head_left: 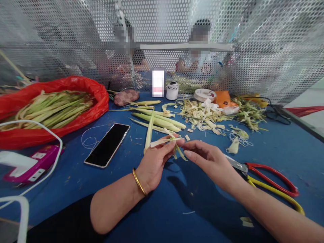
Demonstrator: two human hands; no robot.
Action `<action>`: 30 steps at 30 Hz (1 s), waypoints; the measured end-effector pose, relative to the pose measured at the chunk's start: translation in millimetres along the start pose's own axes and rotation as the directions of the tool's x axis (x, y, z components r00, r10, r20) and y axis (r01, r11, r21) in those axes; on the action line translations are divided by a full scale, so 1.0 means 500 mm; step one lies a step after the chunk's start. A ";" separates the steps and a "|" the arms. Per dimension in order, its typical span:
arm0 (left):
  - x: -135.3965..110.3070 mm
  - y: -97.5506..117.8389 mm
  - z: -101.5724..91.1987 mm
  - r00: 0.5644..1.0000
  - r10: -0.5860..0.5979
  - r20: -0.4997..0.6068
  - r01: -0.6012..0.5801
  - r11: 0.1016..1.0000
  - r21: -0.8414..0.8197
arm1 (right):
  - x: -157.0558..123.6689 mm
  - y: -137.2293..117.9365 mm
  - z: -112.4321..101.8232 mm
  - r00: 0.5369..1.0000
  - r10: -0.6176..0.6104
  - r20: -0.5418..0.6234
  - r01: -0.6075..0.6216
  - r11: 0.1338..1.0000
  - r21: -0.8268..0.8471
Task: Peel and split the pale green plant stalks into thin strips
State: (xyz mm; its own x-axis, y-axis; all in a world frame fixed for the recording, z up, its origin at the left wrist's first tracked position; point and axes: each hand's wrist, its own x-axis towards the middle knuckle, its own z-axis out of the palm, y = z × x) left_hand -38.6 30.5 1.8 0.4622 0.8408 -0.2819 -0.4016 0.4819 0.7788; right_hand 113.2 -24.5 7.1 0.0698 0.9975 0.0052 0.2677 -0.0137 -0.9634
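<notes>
A small bundle of pale green corn husk strips (pixel 174 139) is pinched between the thumb and fingers of my left hand (pixel 158 153), which wears a gold bangle. Some strip ends stick out to the left and others hang down to the right. Close by on the right, my right hand (pixel 209 157) has its thumb and forefinger curved and slightly apart, the tips beside a hanging strip; whether they touch it is hard to tell. Several longer corn husks (pixel 160 120) lie on the blue table (pixel 157 209) just beyond my hands. One upright husk leaf (pixel 149 131) stands beside my left hand.
Left: a red bag (pixel 100 108) of husks, a phone (pixel 107 145), a purple power strip (pixel 48 160). Right: red-and-yellow-handled scissors (pixel 272 175), tangled white thread (pixel 241 138). Behind: husk scraps (pixel 199 114), a tape roll (pixel 205 95), a thread spool (pixel 172 91), a perforated metal screen (pixel 164 20) with people beyond.
</notes>
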 end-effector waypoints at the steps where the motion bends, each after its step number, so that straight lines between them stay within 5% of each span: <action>1: -0.002 -0.002 0.002 1.000 0.004 0.016 -0.004 1.000 -0.002 | 0.001 0.002 0.005 1.000 -0.012 -0.027 0.013 1.000 0.020; 9: -0.010 -0.014 0.005 0.995 -0.051 0.082 0.050 0.999 0.007 | -0.008 0.014 0.049 1.000 0.008 0.010 -0.010 0.992 0.129; 17: -0.003 -0.018 -0.001 0.993 -0.116 0.005 0.116 0.992 -0.038 | -0.004 0.015 0.034 0.981 -0.181 0.072 0.188 0.977 -0.098; 22: 0.005 -0.002 -0.006 0.997 -0.067 0.040 0.067 0.998 0.022 | -0.015 0.021 0.054 0.919 -0.297 0.259 0.357 0.907 -0.225; 30: 0.006 0.005 -0.009 1.000 -0.028 0.011 0.028 0.999 0.019 | -0.022 0.002 0.028 0.953 -0.054 0.298 0.129 0.962 -0.239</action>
State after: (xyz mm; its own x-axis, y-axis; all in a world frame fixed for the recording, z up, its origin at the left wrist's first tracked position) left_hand -41.6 35.2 0.3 0.4817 0.8243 -0.2976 -0.3732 0.5002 0.7813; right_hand 99.1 -34.8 2.2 -0.2343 0.9719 -0.0234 0.4963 0.0989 -0.8625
